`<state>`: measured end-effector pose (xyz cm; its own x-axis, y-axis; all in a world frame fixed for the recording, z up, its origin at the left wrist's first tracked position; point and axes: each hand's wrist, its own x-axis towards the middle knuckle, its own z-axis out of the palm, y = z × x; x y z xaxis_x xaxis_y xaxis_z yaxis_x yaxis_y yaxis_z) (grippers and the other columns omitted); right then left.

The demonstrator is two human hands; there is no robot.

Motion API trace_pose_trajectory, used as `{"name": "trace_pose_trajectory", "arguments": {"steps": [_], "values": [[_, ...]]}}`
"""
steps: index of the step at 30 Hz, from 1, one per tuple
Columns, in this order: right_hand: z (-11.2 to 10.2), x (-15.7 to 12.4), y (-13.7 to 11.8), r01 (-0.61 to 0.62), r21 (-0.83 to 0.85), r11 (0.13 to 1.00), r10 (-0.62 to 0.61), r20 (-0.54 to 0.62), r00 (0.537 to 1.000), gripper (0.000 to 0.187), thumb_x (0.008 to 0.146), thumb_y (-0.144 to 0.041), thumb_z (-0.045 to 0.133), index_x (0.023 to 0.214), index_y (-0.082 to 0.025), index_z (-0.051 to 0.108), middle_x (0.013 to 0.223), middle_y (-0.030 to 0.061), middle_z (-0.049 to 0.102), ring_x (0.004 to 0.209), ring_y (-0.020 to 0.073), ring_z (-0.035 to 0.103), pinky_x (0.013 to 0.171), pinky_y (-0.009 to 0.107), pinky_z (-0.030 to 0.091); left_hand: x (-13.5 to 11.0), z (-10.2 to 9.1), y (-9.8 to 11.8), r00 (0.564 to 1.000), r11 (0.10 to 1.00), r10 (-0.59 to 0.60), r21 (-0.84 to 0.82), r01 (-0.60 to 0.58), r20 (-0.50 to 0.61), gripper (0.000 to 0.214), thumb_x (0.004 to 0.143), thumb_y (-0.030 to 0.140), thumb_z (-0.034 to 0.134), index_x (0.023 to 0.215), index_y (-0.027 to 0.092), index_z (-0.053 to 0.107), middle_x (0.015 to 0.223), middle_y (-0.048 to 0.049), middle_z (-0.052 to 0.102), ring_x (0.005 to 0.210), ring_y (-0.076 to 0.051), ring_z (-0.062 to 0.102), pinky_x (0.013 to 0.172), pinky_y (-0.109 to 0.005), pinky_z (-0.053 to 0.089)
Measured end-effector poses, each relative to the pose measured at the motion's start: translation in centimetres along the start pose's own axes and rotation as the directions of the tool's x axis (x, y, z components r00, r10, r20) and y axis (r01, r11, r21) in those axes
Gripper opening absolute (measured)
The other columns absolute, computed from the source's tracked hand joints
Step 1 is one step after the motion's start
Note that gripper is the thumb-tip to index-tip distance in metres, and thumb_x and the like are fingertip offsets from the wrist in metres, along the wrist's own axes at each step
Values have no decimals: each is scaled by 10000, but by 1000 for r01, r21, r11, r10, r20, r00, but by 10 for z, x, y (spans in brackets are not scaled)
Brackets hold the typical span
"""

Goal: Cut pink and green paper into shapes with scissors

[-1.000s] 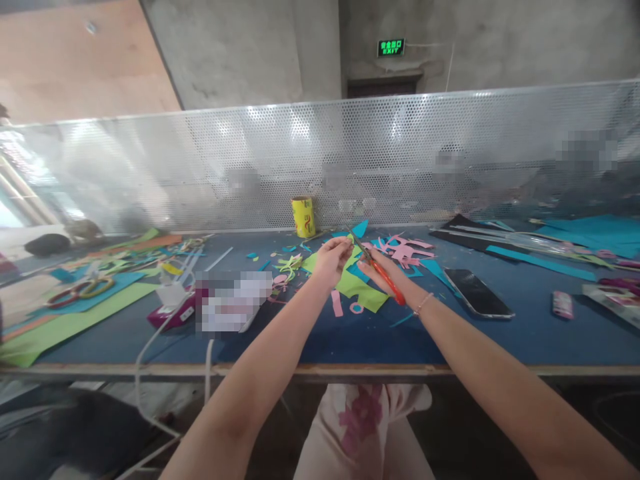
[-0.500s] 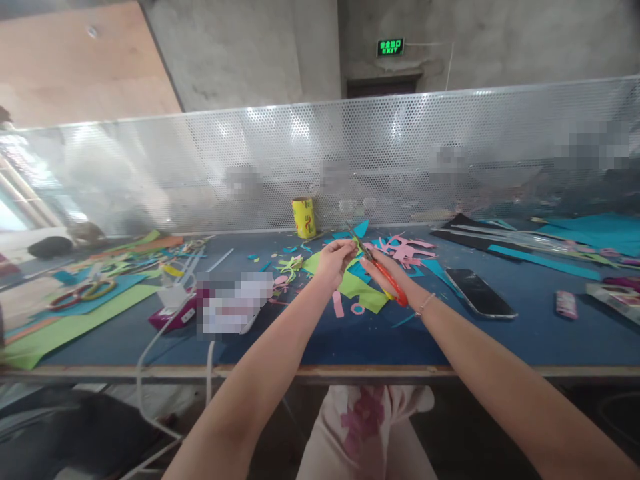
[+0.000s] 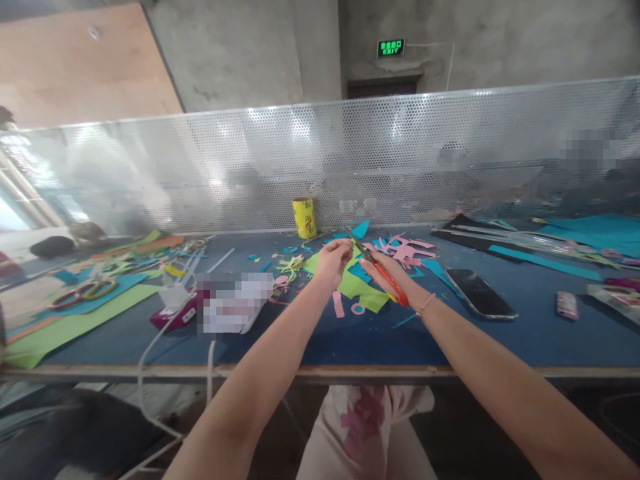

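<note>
My left hand (image 3: 336, 263) is closed in a pinch over the paper pile, on what looks like a small piece of green paper, mostly hidden by the fingertips. My right hand (image 3: 389, 272) grips a pair of scissors (image 3: 391, 283) with red-orange handles. Its blades point away and to the left, close beside the left fingertips. Under both hands lies a light green paper sheet (image 3: 373, 297) with cut edges. Pink paper scraps (image 3: 407, 251) are heaped just beyond the right hand. A small pink ring with a blue centre (image 3: 358, 309) rests nearer the table edge.
A yellow tape roll (image 3: 305, 218) stands by the perforated metal screen (image 3: 280, 153). To the right lie a black phone (image 3: 481, 293) and blue paper sheets (image 3: 595, 233). On the left are a magenta power strip (image 3: 175, 316) with white cables, more scissors (image 3: 83, 295) and green paper (image 3: 85, 320).
The bright green bit between the left fingertips and the blades shows less now. The scissor blades look slightly more closed. Both arms stay nearly in place.
</note>
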<state>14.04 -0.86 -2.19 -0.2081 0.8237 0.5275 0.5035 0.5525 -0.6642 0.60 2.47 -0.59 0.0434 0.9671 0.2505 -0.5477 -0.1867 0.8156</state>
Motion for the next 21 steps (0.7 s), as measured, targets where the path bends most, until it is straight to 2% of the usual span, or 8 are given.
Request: {"name": "trace_pose_trajectory", "arguments": {"steps": [5, 13, 21], "values": [[0, -1, -1, -56, 9, 998, 56, 9, 998, 324, 765, -490, 413, 690, -176, 445, 597, -9, 458, 553, 107, 426, 498, 241, 339, 2, 1, -3, 1000, 999, 14, 48, -13, -19, 112, 556, 137, 654, 624, 140, 565, 532, 43, 501, 512, -42, 465, 575, -194, 388], [2, 0, 2, -40, -11, 999, 40, -12, 999, 333, 775, -496, 401, 668, -182, 438, 580, -6, 468, 537, 109, 436, 476, 237, 352, 3, 3, -4, 999, 996, 18, 87, -15, -29, 134, 580, 199, 669, 625, 139, 557, 527, 42, 483, 509, -45, 453, 606, -212, 394], [-1, 1, 1, -42, -93, 995, 41, -17, 999, 325, 757, -491, 420, 639, -189, 429, 561, -7, 487, 507, 116, 446, 487, 253, 352, 2, 3, -4, 998, 996, 17, 85, -12, -59, 139, 585, 187, 664, 642, 137, 547, 564, 27, 531, 565, -74, 537, 667, -245, 435]]}}
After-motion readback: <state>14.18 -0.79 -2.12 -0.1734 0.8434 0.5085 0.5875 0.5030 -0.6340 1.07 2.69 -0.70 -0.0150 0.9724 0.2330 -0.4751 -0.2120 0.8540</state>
